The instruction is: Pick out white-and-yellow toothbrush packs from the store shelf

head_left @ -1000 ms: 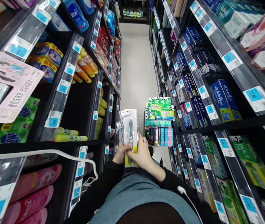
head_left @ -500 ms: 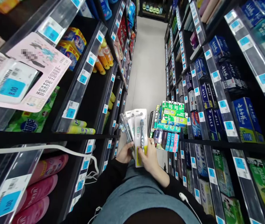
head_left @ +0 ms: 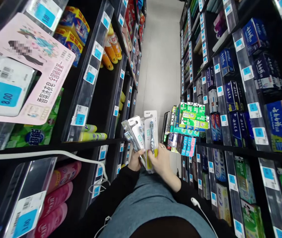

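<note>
In front of my waist, my left hand point(head_left: 135, 160) is closed on the lower ends of several packaged toothbrushes point(head_left: 137, 132), fanned out to the left. My right hand point(head_left: 162, 161) grips another packaged toothbrush point(head_left: 152, 132), its thumb across the lower front of the pack. That pack stands nearly upright, beside the fanned ones. Just beyond my right hand is a stack of toothpaste boxes point(head_left: 194, 115), mostly green, with a row of smaller coloured boxes point(head_left: 184, 144) below it. What supports the stack is mostly hidden.
Shelves line both sides of a narrow aisle floor point(head_left: 157, 66). A pink card point(head_left: 54, 76) and a white cable point(head_left: 81, 155) jut from the left shelves. Pink bottles point(head_left: 54, 211) lie lower left. Blue toothpaste boxes point(head_left: 279, 125) fill shelves on the right.
The toothbrush packs in my hands have spread slightly apart, the fanned ones leaning further left. The view has shifted a little, and the stacked boxes appear further right.
</note>
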Available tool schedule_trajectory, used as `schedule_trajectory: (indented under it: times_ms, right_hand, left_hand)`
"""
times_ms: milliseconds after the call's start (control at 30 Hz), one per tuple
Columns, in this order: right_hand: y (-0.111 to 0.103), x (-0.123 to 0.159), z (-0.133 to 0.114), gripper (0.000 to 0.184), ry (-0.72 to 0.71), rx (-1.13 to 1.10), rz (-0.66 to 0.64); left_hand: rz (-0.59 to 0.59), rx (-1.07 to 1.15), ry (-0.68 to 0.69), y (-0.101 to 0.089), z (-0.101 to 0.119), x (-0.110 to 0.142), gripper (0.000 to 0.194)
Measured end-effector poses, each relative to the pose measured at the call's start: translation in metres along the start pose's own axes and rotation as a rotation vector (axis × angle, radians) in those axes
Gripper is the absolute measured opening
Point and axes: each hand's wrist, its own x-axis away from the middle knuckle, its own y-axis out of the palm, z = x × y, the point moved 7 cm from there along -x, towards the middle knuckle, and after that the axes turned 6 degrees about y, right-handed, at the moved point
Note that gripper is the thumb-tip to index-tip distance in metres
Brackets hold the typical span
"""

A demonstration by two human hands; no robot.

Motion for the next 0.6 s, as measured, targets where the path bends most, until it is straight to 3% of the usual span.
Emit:
schedule_trajectory:
  times_ms: [100, 167, 367, 467, 600]
  right_hand:
    - [0.007, 0.0, -0.007, 0.025, -0.02, 0.049, -0.034]
    - [0.011, -0.001, -0.003, 0.023, -0.001, -0.016, -0.047]
    - [0.014, -0.009, 0.032, 0.029, 0.207, -0.467, -0.113]
    - [0.005, -0.009, 0.042, 0.034, 0.275, -0.656, -0.116]
    - [-0.02, 0.007, 0.052, 0.038, 0.332, -0.679, -0.191]
  left_hand:
    - [0.012, -0.024, 0.058, -0.007, 0.009, -0.005, 0.066]
    - [0.001, -0.017, 0.018, -0.01, 0.01, -0.007, 0.065]
    - [-0.075, 0.01, -0.165, -0.008, 0.009, -0.01, 0.067]
    - [-0.16, 0.031, -0.258, 0.0, 0.01, -0.011, 0.066]
    - [-0.158, 0.011, -0.214, -0.004, 0.024, -0.022, 0.064]
